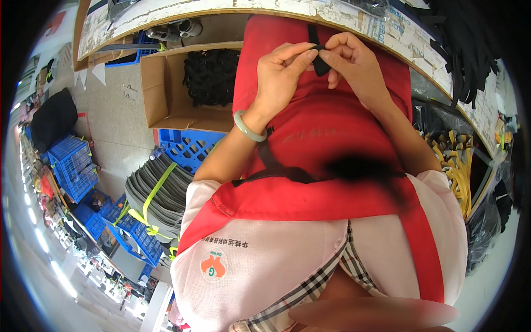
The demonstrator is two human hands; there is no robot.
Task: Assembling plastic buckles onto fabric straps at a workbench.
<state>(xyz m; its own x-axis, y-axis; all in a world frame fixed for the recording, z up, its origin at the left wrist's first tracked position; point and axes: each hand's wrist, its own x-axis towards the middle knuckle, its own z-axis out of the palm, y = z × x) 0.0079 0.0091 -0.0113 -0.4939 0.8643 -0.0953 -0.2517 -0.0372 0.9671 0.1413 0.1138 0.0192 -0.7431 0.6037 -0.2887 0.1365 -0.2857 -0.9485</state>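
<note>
A short piece of black strap [321, 67] hangs between my two hands, above the red apron [326, 119] over my lap. My left hand [281, 77] pinches its upper left edge between thumb and fingertips; a pale green bangle circles that wrist. On the other side, my right hand [357, 65] has its thumb and curled fingers closed on the same strap. The fingertips of both hands nearly meet, hiding the strap's upper edge. Just beyond the hands, a narrow black band [313, 34] runs up toward the table edge.
A worn table [354, 23] curves across the far side, with black straps [470, 61] hanging over its right part. At left stand a cardboard box [157, 88] of black strips and a bundle of grey strips [152, 185]. Yellow strips [458, 171] lie at right; blue crates [72, 166] stand farther left.
</note>
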